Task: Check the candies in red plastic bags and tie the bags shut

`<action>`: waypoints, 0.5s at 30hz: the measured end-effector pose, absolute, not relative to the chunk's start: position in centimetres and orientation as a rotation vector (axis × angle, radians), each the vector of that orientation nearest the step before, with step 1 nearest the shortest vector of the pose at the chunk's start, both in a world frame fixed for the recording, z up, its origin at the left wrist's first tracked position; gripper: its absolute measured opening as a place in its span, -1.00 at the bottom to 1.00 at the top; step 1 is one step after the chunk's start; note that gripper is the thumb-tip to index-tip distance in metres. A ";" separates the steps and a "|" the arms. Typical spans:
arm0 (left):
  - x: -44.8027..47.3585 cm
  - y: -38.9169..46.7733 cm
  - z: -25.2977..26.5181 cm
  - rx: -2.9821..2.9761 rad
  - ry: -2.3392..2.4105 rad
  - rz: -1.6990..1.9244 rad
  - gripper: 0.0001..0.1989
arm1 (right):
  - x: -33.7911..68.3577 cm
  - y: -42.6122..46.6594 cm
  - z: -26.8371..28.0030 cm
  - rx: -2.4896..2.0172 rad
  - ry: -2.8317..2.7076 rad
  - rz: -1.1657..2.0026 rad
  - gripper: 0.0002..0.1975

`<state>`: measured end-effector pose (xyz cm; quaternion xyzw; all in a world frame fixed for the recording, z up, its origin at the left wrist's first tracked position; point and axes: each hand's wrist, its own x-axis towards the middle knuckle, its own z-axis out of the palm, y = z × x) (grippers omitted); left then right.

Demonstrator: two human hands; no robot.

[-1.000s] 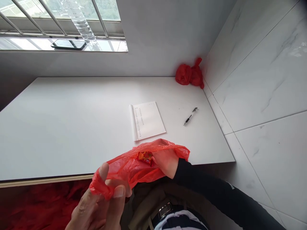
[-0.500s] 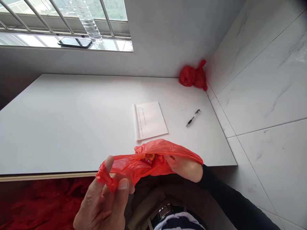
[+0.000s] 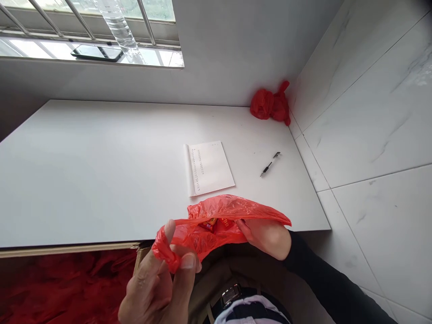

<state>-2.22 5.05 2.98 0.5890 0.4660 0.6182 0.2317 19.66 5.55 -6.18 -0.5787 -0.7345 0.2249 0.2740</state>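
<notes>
Since the earlier frame, the left hand point(image 3: 153, 280) has been brought nearer the right hand point(image 3: 268, 236). The red bag point(image 3: 232, 208) is held by the table point(image 3: 101, 180), packets point(image 3: 209, 224) visible inside. At half past seven its end is looped and pinched by the half-curled left hand; at four o'clock the right hand is partly hidden inside, its grip unclear. At eleven a notebook point(image 3: 214, 168) is seen

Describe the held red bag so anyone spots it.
Find the white table, then its near edge, this side of the notebook. There a thin red bag stretches from left hand to right hand; unlike the bunched red bundle at the far right corner, it gapes open.
</notes>
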 end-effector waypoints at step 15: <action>-2.8 4.9 3.1 1.656 1.322 1.662 -0.43 | 16.7 7.2 -7.5 -1.606 -2.281 0.380 -0.71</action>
